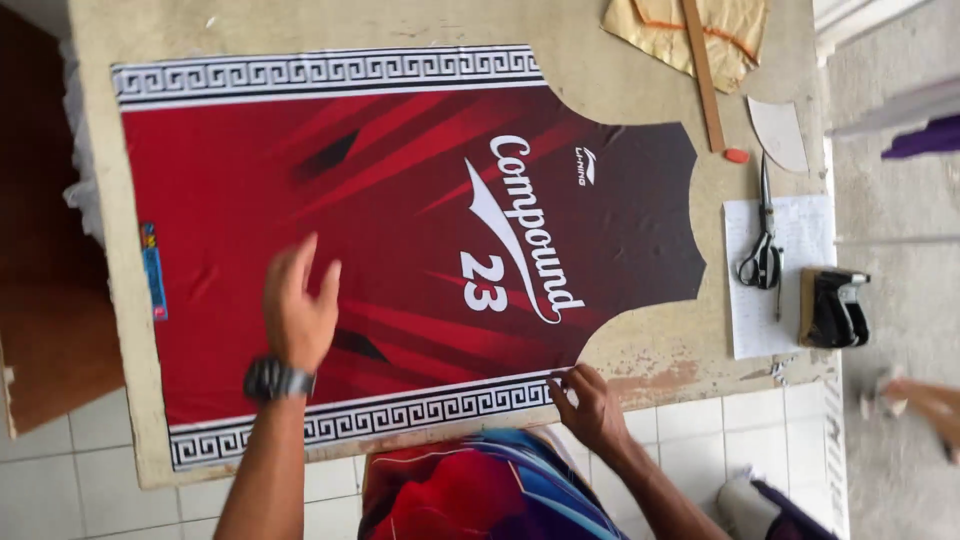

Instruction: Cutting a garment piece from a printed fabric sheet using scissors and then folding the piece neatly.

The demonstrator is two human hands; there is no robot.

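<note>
Left hand (300, 310) flat, released on red jersey panel (400, 240); right hand (590, 405) seemingly pinches its edge.

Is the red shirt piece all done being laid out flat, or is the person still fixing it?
Done: the red jersey panel is cut to shape and spread across the table. In hand: the left hand hovers open above the cloth, while the right hand pinches its patterned edge. Left: the scissors and wooden ruler lie untouched beside it.
</note>
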